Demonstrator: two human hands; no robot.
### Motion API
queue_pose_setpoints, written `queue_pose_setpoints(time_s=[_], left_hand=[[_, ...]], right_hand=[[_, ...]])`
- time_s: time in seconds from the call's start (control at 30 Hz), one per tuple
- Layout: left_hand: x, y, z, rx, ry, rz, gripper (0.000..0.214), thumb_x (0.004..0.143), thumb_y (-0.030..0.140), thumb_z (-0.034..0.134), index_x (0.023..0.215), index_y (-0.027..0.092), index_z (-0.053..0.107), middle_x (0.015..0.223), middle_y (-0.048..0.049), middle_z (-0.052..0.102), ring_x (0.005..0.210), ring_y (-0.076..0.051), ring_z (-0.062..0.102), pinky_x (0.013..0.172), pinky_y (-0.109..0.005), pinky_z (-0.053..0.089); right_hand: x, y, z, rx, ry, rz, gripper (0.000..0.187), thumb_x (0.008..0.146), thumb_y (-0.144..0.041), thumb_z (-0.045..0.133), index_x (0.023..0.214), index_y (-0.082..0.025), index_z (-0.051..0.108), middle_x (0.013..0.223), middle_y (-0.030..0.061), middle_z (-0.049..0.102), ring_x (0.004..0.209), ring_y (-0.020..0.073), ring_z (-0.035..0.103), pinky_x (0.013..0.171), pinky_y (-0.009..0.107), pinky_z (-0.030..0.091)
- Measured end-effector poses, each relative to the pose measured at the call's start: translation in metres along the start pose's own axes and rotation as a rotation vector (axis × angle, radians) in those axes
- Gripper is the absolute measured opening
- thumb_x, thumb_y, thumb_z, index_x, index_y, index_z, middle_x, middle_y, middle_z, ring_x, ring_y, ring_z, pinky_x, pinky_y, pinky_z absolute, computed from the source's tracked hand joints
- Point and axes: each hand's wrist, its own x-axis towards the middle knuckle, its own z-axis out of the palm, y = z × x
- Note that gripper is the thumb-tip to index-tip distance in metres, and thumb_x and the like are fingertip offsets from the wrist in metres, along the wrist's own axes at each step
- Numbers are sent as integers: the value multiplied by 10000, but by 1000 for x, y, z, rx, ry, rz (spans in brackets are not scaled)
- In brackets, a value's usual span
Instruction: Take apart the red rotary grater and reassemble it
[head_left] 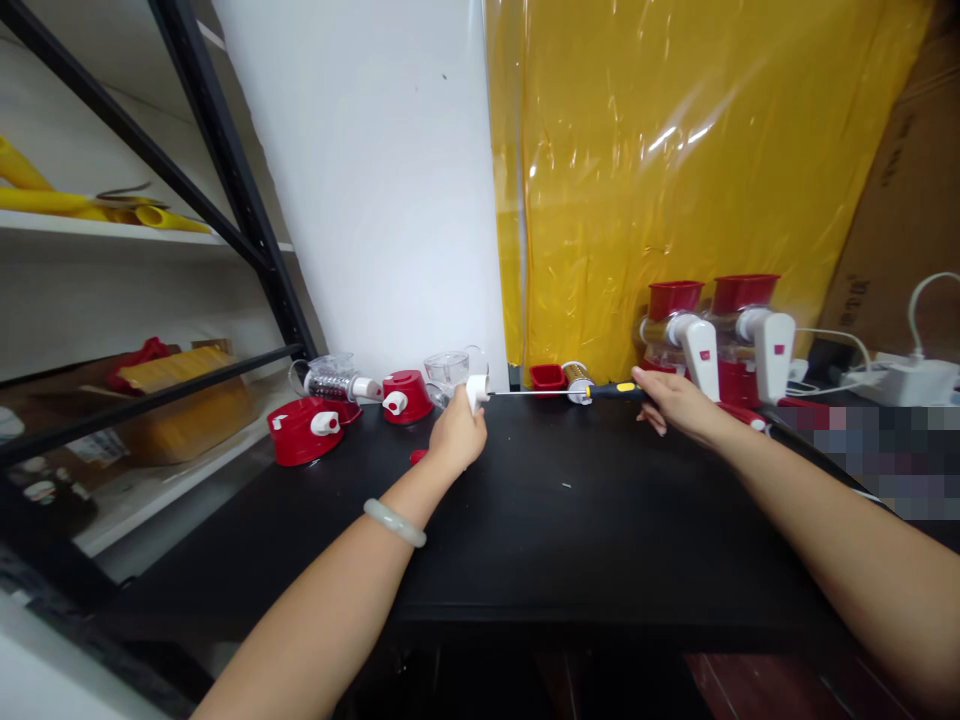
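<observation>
Above the far half of the black table (525, 560), left hand (457, 435): fingers clamped on a white part (478, 390), its mouth turned to three o'clock; whether anything else is gripped cannot be told.
Right hand (671, 403): thumb and forefinger pinched on the handle end of a screwdriver (622, 390); lower fingers loosely curled.
Screwdriver: one, held nearly level, its tip at the mouth of the white part; seating inside not visible.
Shaft alignment (judged): best kept on the axis of the white part, with more fingers wrapped on the handle for steady pressure, and left fingertips held clear of the tip.
Clock: centred on the white part, twelve toward the wall.
Clear cup (444, 366): one, just beyond the left hand, near eleven o'clock.
Red bases: two counted, near (407, 388) and farther (296, 440), both about nine o'clock, each with a white knob.
Clear-bodied unit (330, 385): one, nine o'clock, metal drum visible.
Red tray (548, 376): one, three o'clock; one loose drum (576, 374) beside it.
Upright machines: two, three o'clock, white-handled (703, 360) (775, 355).
Scrap (566, 485): one, white, between four and five o'clock.
</observation>
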Motion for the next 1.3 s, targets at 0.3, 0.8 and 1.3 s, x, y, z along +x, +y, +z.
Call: queue_pose_setpoints(time_s=[0.3,0.8,1.3], left_hand=[[0,2,-1,-42,18,-11,273,878,235,465,1143,194,417,1054,-138,649,961,-289,649,760,-341,460],[-1,-1,1,-7,-34,23,292,867,240,465,1155,206,430,1067,-122,642,964,-298,640,773,-363,465],[1,-1,0,-3,-25,-12,299,875,240,452,1169,199,428,1089,-134,646,993,-300,637,793,-366,466]], right_hand=[[-4,-7,2,265,-30,13,481,677,-485,770,990,-260,482,868,2,676,725,174,680,592,274,483],[-2,-12,3,244,69,-34,522,664,-539,754,990,-263,454,702,-40,656,632,154,663,634,290,519],[-4,-9,2,175,-42,-33,502,683,-526,758,988,-246,474,761,-25,665,651,144,655,623,270,513]])
